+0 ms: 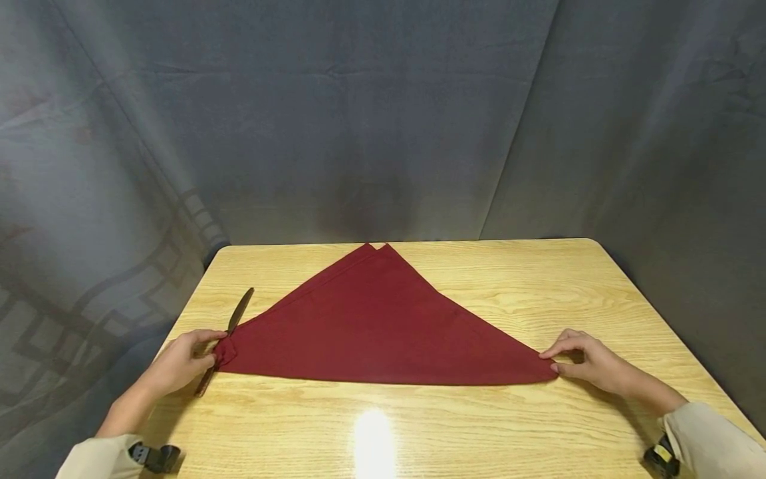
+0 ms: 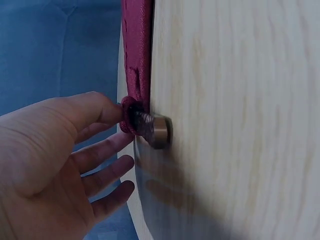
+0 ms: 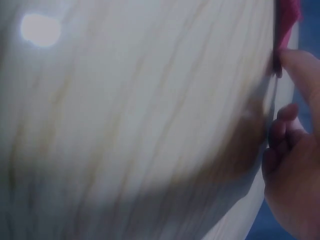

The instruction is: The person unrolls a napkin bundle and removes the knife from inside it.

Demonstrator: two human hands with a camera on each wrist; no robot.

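A dark red napkin, folded into a wide triangle, lies flat at the middle of a pale wooden table, its long fold toward the person and its doubled tip pointing at the far edge. The left hand pinches the napkin's left corner between thumb and forefinger, the cloth bunched there into a small knot, while the other fingers hang loose and apart in the left wrist view. The right hand pinches the right corner with thumb and forefinger tips together, the remaining fingers curled beside it. A dark knife lies slanted under the left corner, its handle end touching the bunched cloth and running under the left hand. The risk seems to sit there: a pull or lift of that corner could drag or roll the knife toward the table's left edge, which is near, and a snag on it could skew the fold. The two tips at the far point are already slightly out of line, so uneven tension between the hands would likely widen that gap. Bare wood lies open in front of the fold and to the right; the far point nearly reaches the back edge, leaving little room there against the grey curtain.
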